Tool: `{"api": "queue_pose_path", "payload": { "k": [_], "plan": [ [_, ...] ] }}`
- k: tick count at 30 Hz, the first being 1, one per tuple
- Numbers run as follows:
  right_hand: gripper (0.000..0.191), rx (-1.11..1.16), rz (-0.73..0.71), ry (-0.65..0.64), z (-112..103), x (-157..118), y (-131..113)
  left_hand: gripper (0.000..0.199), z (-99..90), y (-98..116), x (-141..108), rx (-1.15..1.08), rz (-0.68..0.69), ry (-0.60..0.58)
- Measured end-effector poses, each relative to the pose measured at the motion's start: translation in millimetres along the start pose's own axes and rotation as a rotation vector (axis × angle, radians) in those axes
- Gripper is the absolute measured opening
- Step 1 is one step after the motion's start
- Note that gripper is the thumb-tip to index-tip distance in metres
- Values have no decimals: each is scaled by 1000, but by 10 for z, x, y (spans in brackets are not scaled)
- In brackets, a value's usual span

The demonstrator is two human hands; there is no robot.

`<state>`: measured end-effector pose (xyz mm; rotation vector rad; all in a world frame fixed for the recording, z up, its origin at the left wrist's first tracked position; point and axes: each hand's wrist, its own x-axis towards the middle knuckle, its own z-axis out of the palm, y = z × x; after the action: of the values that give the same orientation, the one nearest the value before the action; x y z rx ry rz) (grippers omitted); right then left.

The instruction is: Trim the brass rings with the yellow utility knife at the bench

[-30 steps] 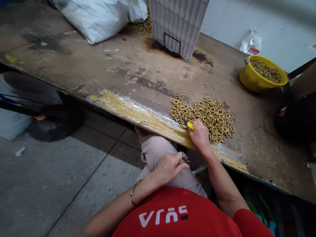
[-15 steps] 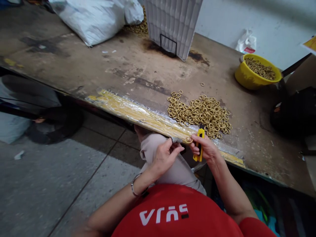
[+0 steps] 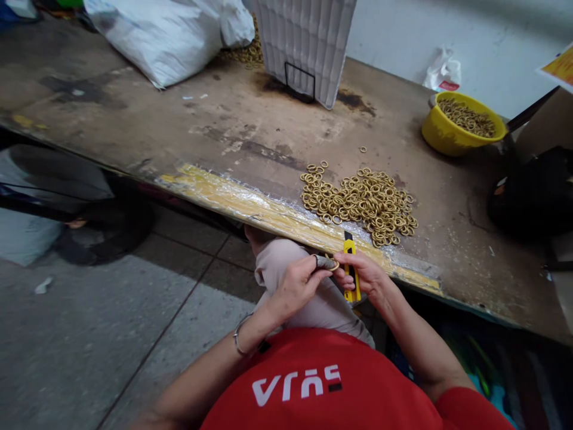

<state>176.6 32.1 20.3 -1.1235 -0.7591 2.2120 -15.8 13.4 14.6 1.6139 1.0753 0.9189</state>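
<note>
My left hand is closed round a small dark grey piece, like cloth or abrasive, whose tip meets a golden ring. Close beside it, my right hand is wrapped round a yellow utility knife and its fingertips pinch the ring. The knife's dark tip points away from me toward the table. Just beyond the hands, a pile of golden rings lies on the table, near its taped front edge.
A yellow bowl of rings stands at the back right. Farther back are a grey ribbed panel and a white sack. A black object sits at the right. My knee is below the table edge.
Both hands have drawn slightly back from the table edge. More of the grey piece shows, now against the ring. The knife has shifted left with my right hand.
</note>
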Motion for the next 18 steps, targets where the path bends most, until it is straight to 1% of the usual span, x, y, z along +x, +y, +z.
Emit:
{"api": "queue_pose_path", "payload": {
  "k": [2, 4, 6, 7, 8, 10, 12, 14, 18],
  "plan": [
    [46, -111, -60, 56, 11, -31, 6, 16, -22, 8, 10, -146, -136, -56],
    [44, -343, -203, 215, 33, -94, 17, 18, -29, 9, 27, -328, -278, -79],
    [39, -710, -389, 413, 62, -179, 46, 23, -16, 4, 46, -477, -384, -53],
    [33, -913, -464, 485, 79, -222, 69, 26, -4, 2, 55, -529, -418, -31],
    [26, -1104, -514, 529, 98, -260, 98, 27, 10, 1, 63, -566, -441, -13],
    [15, -1392, -527, 567, 139, -311, 165, 29, 41, 2, 72, -603, -464, 8],
    [14, -1551, -476, 592, 179, -323, 223, 29, 69, 5, 74, -610, -471, 19],
    [15, -1632, -425, 622, 212, -309, 253, 28, 90, 9, 71, -605, -476, 19],
    [16, -1695, -354, 640, 240, -275, 232, 27, 110, 30, 64, -591, -486, 10]
  ]
}}
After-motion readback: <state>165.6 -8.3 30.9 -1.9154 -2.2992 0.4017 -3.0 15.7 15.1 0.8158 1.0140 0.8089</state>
